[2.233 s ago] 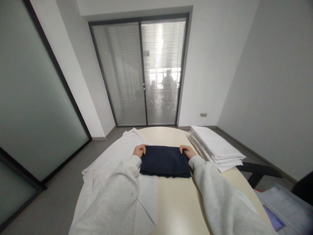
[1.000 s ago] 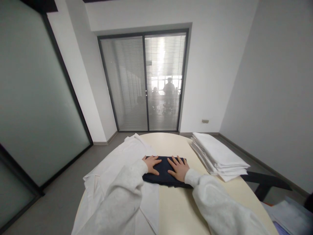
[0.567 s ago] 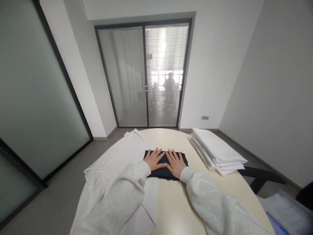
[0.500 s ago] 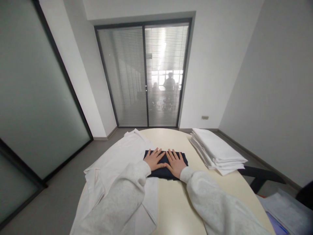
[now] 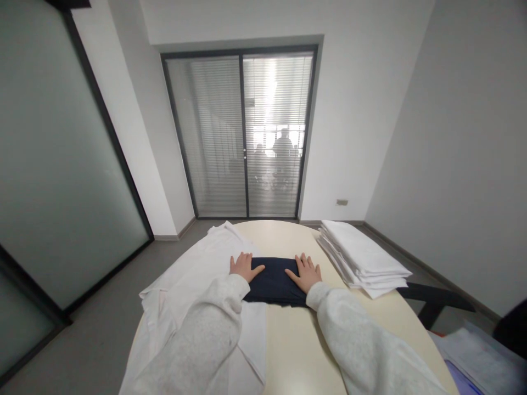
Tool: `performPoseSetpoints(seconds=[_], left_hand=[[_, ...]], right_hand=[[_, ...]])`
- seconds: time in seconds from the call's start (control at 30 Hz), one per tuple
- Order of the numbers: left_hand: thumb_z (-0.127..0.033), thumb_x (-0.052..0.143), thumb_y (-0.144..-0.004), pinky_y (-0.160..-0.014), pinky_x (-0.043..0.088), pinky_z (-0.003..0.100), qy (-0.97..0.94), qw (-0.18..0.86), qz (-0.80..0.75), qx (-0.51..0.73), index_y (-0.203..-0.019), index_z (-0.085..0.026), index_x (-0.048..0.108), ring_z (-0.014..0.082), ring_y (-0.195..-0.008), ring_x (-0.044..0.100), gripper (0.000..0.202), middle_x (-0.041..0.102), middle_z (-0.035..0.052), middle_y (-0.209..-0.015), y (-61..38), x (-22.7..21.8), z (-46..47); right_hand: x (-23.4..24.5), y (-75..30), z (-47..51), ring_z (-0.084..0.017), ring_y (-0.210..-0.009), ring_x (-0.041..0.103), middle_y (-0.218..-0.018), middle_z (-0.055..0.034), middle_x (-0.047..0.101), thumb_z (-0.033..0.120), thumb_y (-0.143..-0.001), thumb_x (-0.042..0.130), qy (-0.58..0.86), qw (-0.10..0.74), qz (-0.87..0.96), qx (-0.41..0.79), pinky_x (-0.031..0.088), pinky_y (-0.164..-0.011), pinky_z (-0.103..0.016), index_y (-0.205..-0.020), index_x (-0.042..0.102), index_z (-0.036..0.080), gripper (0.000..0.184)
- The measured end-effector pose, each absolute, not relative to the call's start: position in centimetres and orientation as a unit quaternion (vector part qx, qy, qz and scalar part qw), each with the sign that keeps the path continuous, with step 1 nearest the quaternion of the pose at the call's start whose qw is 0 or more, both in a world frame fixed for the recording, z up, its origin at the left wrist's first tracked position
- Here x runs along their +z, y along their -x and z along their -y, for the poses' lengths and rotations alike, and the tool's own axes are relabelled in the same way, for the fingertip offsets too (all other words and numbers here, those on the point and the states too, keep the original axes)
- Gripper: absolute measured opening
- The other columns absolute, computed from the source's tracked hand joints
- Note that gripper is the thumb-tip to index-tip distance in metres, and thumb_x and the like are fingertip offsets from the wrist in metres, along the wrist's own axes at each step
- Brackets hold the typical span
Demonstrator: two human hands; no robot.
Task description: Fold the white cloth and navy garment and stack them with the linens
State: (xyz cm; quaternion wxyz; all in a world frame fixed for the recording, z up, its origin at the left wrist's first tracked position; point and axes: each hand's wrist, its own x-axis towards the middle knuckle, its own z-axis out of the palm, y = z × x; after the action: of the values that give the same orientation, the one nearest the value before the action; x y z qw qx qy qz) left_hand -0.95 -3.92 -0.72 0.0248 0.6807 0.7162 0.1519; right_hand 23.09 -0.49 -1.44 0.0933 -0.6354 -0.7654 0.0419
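A dark navy piece of folded cloth (image 5: 275, 281) lies flat in front of me, its left part over a white garment. My left hand (image 5: 244, 267) rests at its left end, fingers spread and thumb pointing inward over the fabric. At the opposite end, my right hand (image 5: 305, 272) lies palm down with its fingers apart. Neither hand grips the cloth. The white garment (image 5: 197, 263) is spread under and beside my left forearm, with creases along its near part.
The pale round table (image 5: 288, 345) carries everything. A stack of folded white cloths (image 5: 358, 252) sits at its right edge. Beyond the right side are a dark chair arm (image 5: 436, 296) and a clear plastic bag (image 5: 481, 345). Glass doors with blinds (image 5: 242, 137) stand behind.
My hands have slid apart from the middle of the navy cloth, the left one outward to the left and the right one toward the right end. The view has tilted slightly.
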Motion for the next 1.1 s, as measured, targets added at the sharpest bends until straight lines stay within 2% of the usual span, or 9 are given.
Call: performPoseSetpoints(seconds=[0.1, 0.23, 0.37, 0.43, 0.57, 0.63, 0.77, 0.9, 1.1], left_hand=[[-0.064, 0.046, -0.074, -0.102, 0.016, 0.052, -0.710, -0.021, -0.676, 0.197, -0.107, -0.017, 0.056, 0.0279, -0.108, 0.047, 0.058, 0.055, 0.0127, -0.108, 1.0, 0.1, 4.0], [-0.042, 0.058, -0.076, -0.088, 0.039, 0.036, -0.746, -0.021, -0.603, 0.280, -0.101, -0.020, 0.057, 0.0211, -0.093, 0.050, 0.033, 0.051, 0.0064, -0.093, 1.0, 1.3, 4.1], [-0.026, 0.054, -0.081, -0.084, 0.043, 0.029, -0.762, -0.033, -0.517, 0.389, -0.103, -0.023, 0.057, 0.0158, -0.089, 0.050, 0.023, 0.045, 0.0030, -0.093, 0.5, 3.3, 4.7], [-0.025, 0.054, -0.081, -0.086, 0.043, 0.029, -0.745, -0.052, -0.494, 0.446, -0.102, -0.024, 0.058, 0.0151, -0.089, 0.050, 0.022, 0.044, 0.0024, -0.092, 0.4, 4.6, 5.0], [-0.027, 0.060, -0.078, -0.089, 0.042, 0.033, -0.682, -0.086, -0.495, 0.531, -0.098, -0.023, 0.061, 0.0166, -0.091, 0.050, 0.020, 0.046, 0.0026, -0.091, 0.8, 6.2, 5.5], [-0.029, 0.061, -0.076, -0.089, 0.042, 0.034, -0.646, -0.092, -0.520, 0.551, -0.095, -0.022, 0.061, 0.0179, -0.091, 0.051, 0.020, 0.048, 0.0034, -0.092, 1.1, 6.2, 5.5], [-0.032, 0.062, -0.074, -0.092, 0.040, 0.036, -0.603, -0.074, -0.559, 0.564, -0.099, -0.021, 0.058, 0.0207, -0.097, 0.051, 0.028, 0.052, 0.0050, -0.097, 1.7, 5.3, 5.0], [-0.036, 0.060, -0.075, -0.093, 0.039, 0.035, -0.610, -0.021, -0.545, 0.575, -0.106, -0.021, 0.054, 0.0199, -0.098, 0.052, 0.035, 0.055, 0.0050, -0.098, 2.1, 4.1, 4.2], [-0.043, 0.053, -0.079, -0.088, 0.044, 0.034, -0.568, 0.140, -0.547, 0.599, -0.111, -0.021, 0.050, 0.0184, -0.100, 0.055, 0.039, 0.055, 0.0060, -0.109, 3.0, 1.5, 2.6]], right_hand=[[-2.1, -23.1, 0.2, -0.031, -0.133, 0.012, -0.145, -0.0179, 0.018, 0.068, -0.075, 0.036, 0.652, 0.134, 0.745, 0.043, 0.010, -0.104, -0.052, -0.140, 0.022, 0.012, 0.087], [-2.9, -23.5, -0.6, -0.032, -0.131, 0.019, -0.140, -0.0215, 0.027, 0.063, -0.072, 0.048, 0.624, 0.229, 0.742, 0.086, 0.010, -0.105, -0.053, -0.139, 0.022, 0.006, 0.091], [-2.8, -24.6, -1.9, -0.028, -0.127, 0.032, -0.139, -0.0217, 0.028, 0.058, -0.065, 0.058, 0.562, 0.406, 0.681, 0.237, 0.025, -0.106, -0.041, -0.138, 0.017, 0.004, 0.100], [-2.2, -25.2, -2.3, -0.027, -0.120, 0.043, -0.134, -0.0200, 0.038, 0.057, -0.061, 0.063, 0.539, 0.457, 0.609, 0.359, 0.035, -0.101, -0.040, -0.136, 0.023, 0.009, 0.098], [-1.3, -25.6, -1.8, -0.026, -0.098, 0.060, -0.109, -0.0129, 0.062, 0.047, -0.056, 0.073, 0.389, 0.423, 0.556, 0.600, 0.047, -0.089, -0.041, -0.111, 0.052, 0.014, 0.068], [-1.2, -25.3, -1.2, -0.025, -0.092, 0.062, -0.101, -0.0105, 0.066, 0.039, -0.053, 0.076, 0.335, 0.393, 0.553, 0.654, 0.048, -0.087, -0.041, -0.099, 0.058, 0.013, 0.056], [-1.3, -24.4, -0.8, -0.024, -0.087, 0.064, -0.096, -0.0071, 0.068, 0.035, -0.052, 0.075, 0.352, 0.446, 0.543, 0.619, 0.048, -0.086, -0.044, -0.098, 0.058, 0.015, 0.053], [-0.7, -24.1, -1.2, -0.024, -0.096, 0.060, -0.105, -0.0063, 0.065, 0.038, -0.058, 0.069, 0.358, 0.526, 0.559, 0.531, 0.045, -0.090, -0.043, -0.106, 0.056, 0.017, 0.053], [2.2, -24.6, -1.8, -0.021, -0.105, 0.055, -0.113, -0.0051, 0.061, 0.036, -0.063, 0.063, 0.343, 0.596, 0.563, 0.457, 0.040, -0.096, -0.039, -0.110, 0.055, 0.018, 0.050]])
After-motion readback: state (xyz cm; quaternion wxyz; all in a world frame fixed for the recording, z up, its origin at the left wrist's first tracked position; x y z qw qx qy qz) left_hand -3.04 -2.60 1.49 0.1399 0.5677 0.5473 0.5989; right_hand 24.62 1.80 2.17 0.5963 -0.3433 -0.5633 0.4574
